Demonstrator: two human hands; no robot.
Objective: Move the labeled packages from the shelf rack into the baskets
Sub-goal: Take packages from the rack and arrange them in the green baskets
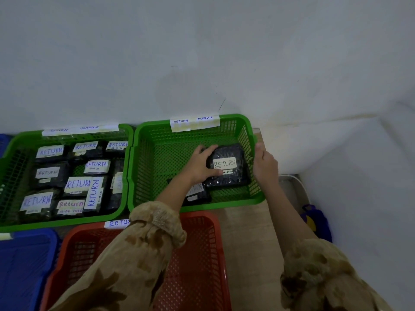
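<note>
Baskets sit packed side by side below the wall [202, 52]: two green, one red basket [202, 265] and one blue basket [27, 261] nearer. The left green basket [67, 222] holds about ten black RETURN packs. The right green basket [157, 142] holds two: the left hand [198, 164] grips one package [231, 176], the second package [199, 194] lies under that forearm, and the right hand [265, 164] grips the rim.
</note>
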